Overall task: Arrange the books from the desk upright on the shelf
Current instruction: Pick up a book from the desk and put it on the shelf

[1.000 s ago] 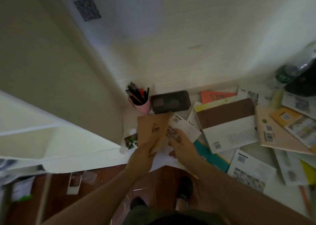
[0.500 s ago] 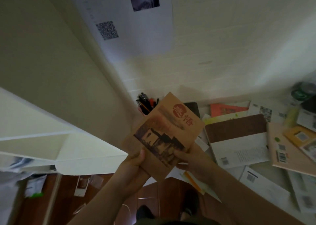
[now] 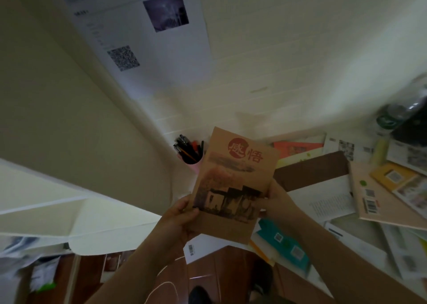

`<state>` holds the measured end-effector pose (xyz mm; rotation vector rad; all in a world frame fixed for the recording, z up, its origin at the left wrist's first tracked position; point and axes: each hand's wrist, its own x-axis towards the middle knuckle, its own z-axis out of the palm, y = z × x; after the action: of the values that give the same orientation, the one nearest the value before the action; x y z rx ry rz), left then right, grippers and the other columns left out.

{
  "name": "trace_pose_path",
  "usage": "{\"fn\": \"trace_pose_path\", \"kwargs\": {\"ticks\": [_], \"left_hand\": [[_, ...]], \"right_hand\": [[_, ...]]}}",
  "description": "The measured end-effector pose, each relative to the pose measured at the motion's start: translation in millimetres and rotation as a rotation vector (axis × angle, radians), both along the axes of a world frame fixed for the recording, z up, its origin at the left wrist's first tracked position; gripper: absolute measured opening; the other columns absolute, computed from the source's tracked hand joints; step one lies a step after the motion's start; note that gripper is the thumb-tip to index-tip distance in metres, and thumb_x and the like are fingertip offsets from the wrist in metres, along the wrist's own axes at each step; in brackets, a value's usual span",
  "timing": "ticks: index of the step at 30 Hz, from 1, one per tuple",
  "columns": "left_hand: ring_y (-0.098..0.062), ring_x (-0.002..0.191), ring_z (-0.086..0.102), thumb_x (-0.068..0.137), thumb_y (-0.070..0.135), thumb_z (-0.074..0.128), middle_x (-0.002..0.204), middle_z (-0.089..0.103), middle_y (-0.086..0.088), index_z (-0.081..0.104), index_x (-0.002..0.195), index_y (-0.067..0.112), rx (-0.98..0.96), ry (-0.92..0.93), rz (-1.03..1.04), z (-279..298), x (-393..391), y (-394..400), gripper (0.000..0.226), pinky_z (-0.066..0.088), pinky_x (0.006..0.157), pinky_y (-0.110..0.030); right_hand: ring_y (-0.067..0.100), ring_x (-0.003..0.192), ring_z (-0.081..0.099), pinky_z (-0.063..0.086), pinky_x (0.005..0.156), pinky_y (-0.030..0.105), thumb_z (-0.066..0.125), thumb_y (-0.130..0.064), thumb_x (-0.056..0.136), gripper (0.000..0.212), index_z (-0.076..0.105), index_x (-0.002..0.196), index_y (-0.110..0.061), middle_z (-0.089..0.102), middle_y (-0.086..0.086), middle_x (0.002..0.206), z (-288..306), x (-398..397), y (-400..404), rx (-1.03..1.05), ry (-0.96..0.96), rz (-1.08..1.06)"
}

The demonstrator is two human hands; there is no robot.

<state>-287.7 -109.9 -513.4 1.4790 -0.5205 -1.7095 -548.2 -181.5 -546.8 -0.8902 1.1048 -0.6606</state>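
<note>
I see a brown book point(image 3: 233, 183) raised over the table point(image 3: 342, 213), left hand point(image 3: 179, 216) gripping its left edge; right hand point(image 3: 276, 199) gripping its right edge

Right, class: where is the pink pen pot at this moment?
In the head view, the pink pen pot stands at the desk's back left corner against the wall, just left of the tan book held up in both hands.

Left of the pink pen cup point(image 3: 193, 159) the white shelf point(image 3: 76, 213) compartment stands open; right of the cup, scattered books point(image 3: 321, 183) crowd the desk point(image 3: 298, 197); above it, bare wall.
</note>
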Motion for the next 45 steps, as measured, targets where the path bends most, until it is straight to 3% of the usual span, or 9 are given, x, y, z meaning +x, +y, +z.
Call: {"fn": "trace_pose_path", "kwargs": {"ticks": [5,10,19,23,29,34,39,42,45], "left_hand": [[-0.04,0.11,0.071,0.093,0.014,0.068,0.122,0.072,-0.02,0.062,0.132,0.012,-0.018,-0.133,-0.145,20.9,-1.4,-5.6,0.04,0.058,0.095,-0.052],[-0.043,0.12,0.066,0.098,0.017,0.069,0.125,0.068,-0.027,0.068,0.124,0.009,-0.054,-0.206,-0.3,39.5,14.1,13.1,0.027,0.05,0.106,-0.062],[-0.024,0.116,0.071,0.1,0.018,0.065,0.124,0.074,-0.004,0.066,0.13,0.025,-0.403,-0.231,-0.553,125.7,128.1,109.7,0.031,0.06,0.093,-0.043],[-0.033,0.122,0.067,0.097,0.009,0.069,0.127,0.072,-0.013,0.073,0.124,0.028,-0.644,-0.295,-0.474,175.8,204.3,158.8,0.033,0.054,0.105,-0.05],[-0.026,0.104,0.073,0.091,0.027,0.079,0.11,0.077,-0.009,0.073,0.119,0.027,-0.896,-0.636,-0.221,289.1,317.9,202.6,0.028,0.057,0.095,-0.048],[-0.013,0.086,0.072,0.093,0.023,0.078,0.09,0.077,0.005,0.076,0.101,0.033,-0.986,-0.79,-0.042,369.4,386.0,229.8,0.013,0.054,0.077,-0.027],[-0.016,0.097,0.076,0.092,0.025,0.078,0.103,0.08,0.004,0.077,0.106,0.03,-0.996,-0.92,0.241,406.6,447.0,254.3,0.015,0.058,0.094,-0.051],[-0.011,0.091,0.076,0.09,0.028,0.078,0.098,0.08,0.009,0.077,0.105,0.03,-1.002,-0.933,0.461,420.9,471.1,262.1,0.015,0.059,0.09,-0.05],[-0.014,0.088,0.076,0.087,0.031,0.081,0.093,0.08,0.01,0.076,0.101,0.031,-1.0,-0.919,0.641,428.4,482.1,263.6,0.015,0.06,0.088,-0.051]], "right_hand": [[0.023,0.097,0.076,0.064,0.071,0.04,0.048,0.022,0.088,0.067,0.046,0.143,-0.016,0.072,0.013,0.118,10.4,15.9,4.2,-0.067,0.05,-0.084],[0.015,0.106,0.072,0.063,0.087,0.049,0.071,-0.031,0.097,0.032,0.055,0.123,-0.039,0.07,-0.002,0.12,42.9,48.3,35.5,-0.285,0.141,-0.169],[0.003,0.092,0.07,0.062,0.071,0.03,0.079,-0.035,0.085,0.031,0.059,0.109,-0.037,0.07,-0.012,0.102,156.4,155.1,140.6,-0.752,0.418,-0.315],[-0.007,0.092,0.067,0.056,0.068,0.013,0.082,-0.018,0.086,0.039,0.057,0.105,-0.041,0.07,-0.015,0.096,218.7,231.7,190.3,-0.905,0.355,-0.363],[-0.013,0.089,0.064,0.049,0.066,0.007,0.079,-0.018,0.089,0.036,0.057,0.106,-0.04,0.07,-0.023,0.094,337.2,343.9,207.7,-1.163,0.182,-0.274],[-0.006,0.087,0.069,0.052,0.067,0.013,0.076,-0.021,0.094,0.028,0.059,0.109,-0.038,0.071,-0.031,0.097,420.1,420.1,201.2,-1.372,0.154,-0.096],[0.009,0.108,0.059,0.045,0.081,0.016,0.075,-0.028,0.093,0.03,0.06,0.115,-0.042,0.059,-0.011,0.114,484.4,468.2,161.9,-1.635,0.452,-0.125],[0.029,0.139,0.037,0.044,0.108,0.045,0.074,-0.048,0.085,0.06,0.052,0.139,-0.036,0.036,0.001,0.146,520.4,496.0,127.9,-1.756,0.738,-0.303],[0.046,0.154,0.008,0.024,0.116,0.075,0.07,-0.079,0.072,0.103,0.021,0.155,-0.043,0.006,0.007,0.166,545.6,516.8,100.0,-1.689,1.077,-0.397]]}}
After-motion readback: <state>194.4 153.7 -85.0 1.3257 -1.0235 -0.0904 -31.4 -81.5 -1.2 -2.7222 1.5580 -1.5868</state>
